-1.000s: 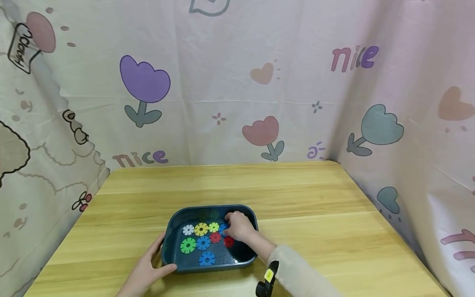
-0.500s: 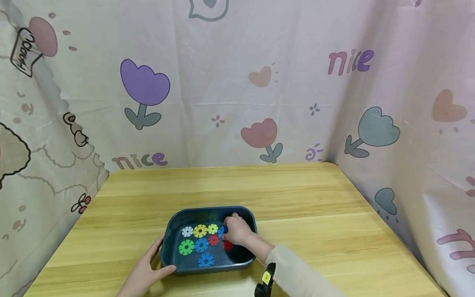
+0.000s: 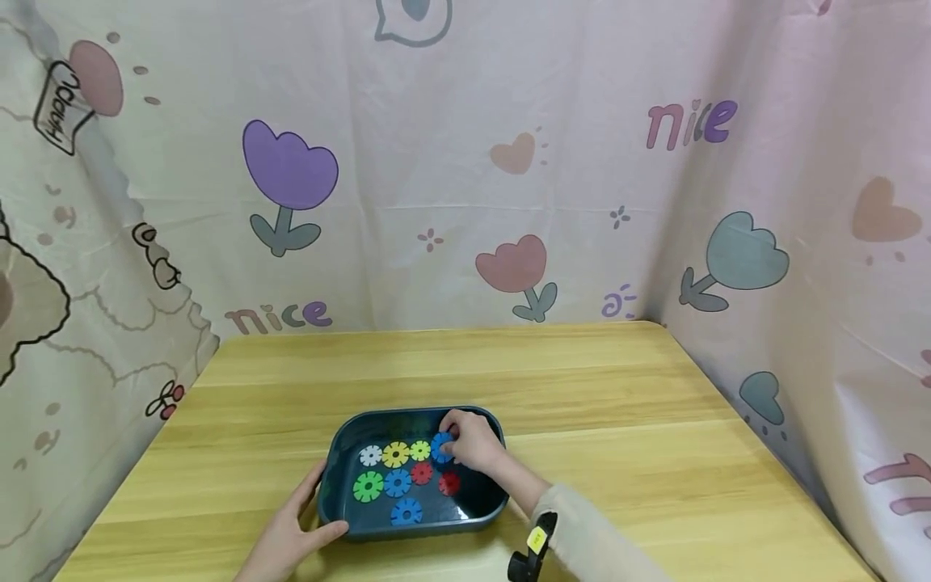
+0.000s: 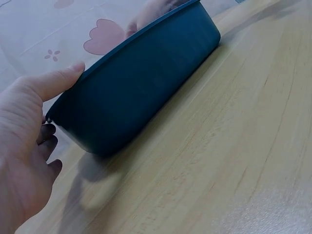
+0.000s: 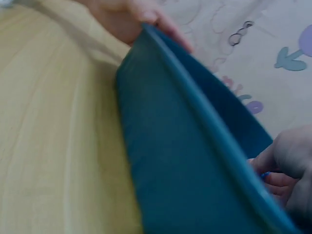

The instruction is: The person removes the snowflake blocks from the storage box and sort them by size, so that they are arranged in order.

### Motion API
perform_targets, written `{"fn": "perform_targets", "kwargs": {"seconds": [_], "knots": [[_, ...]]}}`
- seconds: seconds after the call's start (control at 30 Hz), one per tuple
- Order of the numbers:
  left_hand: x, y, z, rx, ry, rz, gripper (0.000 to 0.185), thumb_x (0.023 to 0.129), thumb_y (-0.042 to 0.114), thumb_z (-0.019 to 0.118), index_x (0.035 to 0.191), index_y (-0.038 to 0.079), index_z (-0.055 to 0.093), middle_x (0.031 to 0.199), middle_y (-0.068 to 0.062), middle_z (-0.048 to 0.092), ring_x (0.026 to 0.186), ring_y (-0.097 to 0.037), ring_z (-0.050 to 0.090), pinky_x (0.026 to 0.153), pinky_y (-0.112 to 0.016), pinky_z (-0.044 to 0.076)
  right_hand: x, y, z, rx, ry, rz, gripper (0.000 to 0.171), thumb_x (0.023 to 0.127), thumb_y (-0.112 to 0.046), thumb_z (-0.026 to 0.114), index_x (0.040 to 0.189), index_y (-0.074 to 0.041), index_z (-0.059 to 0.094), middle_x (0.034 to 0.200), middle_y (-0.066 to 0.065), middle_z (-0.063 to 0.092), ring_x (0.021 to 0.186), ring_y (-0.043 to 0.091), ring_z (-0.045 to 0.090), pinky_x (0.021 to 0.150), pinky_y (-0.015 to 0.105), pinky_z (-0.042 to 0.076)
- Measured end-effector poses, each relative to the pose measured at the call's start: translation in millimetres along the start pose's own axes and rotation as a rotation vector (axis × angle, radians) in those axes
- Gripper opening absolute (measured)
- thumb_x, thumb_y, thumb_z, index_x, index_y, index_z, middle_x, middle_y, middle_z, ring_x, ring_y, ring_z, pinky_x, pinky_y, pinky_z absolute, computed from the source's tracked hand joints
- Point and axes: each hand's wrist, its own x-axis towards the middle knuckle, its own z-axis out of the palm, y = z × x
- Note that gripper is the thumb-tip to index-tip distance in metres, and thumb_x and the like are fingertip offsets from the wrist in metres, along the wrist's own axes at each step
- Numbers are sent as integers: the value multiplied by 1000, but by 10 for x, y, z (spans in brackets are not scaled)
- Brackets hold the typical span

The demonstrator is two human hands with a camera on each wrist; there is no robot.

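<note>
A dark teal tray (image 3: 407,529) stands on the table with several coloured, notched interlocking discs inside. My left hand (image 3: 287,525) holds its near-left corner, thumb on the front rim and fingers along the left side; the left wrist view shows the thumb (image 4: 61,80) at the rim. Inside the right half, my right hand (image 3: 473,440) pinches a blue interlocking disc (image 3: 440,447) between thumb and fingertips. In the right wrist view just a speck of blue disc (image 5: 264,174) shows between the fingers. A red disc (image 3: 449,483) lies just in front of that hand.
Left of the right hand lie a white disc (image 3: 370,456), a yellow disc (image 3: 396,454), a green disc (image 3: 368,487) and others in blue, red and yellow-green. The wooden table (image 3: 618,404) extends around the tray. A printed curtain (image 3: 407,162) hangs behind and at both sides.
My right fingers have shifted slightly and the pinched blue disc shows more fully, a little further right. The red disc in front is less covered. The left hand stays at the tray corner.
</note>
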Motion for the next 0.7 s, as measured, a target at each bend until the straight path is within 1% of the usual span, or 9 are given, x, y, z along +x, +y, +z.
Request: {"fn": "perform_targets", "kwargs": {"seconds": [0.13,0.27,0.33,0.43,0.57,0.7], "knots": [[1,12,-3,0,-1,-5,97,79,41,73,151,11,15,152,-26,13,135,-50,15,102,-69,20,-2,-13,-140,169,14,12,18,82,6,65,99,4,60,79,7,54,60,15,58,58,33,57],[13,17,-6,7,-3,-10,97,78,42,73,151,11,15,152,-26,13,135,-50,15,102,-69,20,-30,-26,-318,312,17,0,21,85,6,62,106,9,57,82,8,52,66,13,56,63,38,58],[19,20,-6,10,-2,-11,98,78,42,73,151,12,15,152,-26,13,135,-49,16,102,-69,21,-51,-29,-412,346,27,-3,23,86,4,61,108,10,56,83,8,52,67,13,57,66,41,58],[21,22,-7,17,3,-7,98,78,43,73,151,12,15,152,-26,13,135,-49,16,102,-69,21,-88,-3,-546,368,47,6,24,87,3,61,109,10,55,84,9,53,68,13,57,67,40,58],[19,8,-4,28,2,-5,97,78,42,73,151,11,16,152,-26,14,135,-50,16,101,-70,21,-161,102,-696,392,87,61,23,86,3,62,108,10,55,82,7,56,68,13,58,66,35,58],[19,-17,-5,32,-2,-9,97,78,43,72,151,11,16,151,-27,15,135,-51,16,100,-71,21,-245,271,-813,424,131,128,22,86,3,61,105,11,55,80,6,56,67,14,59,67,35,58]]}}
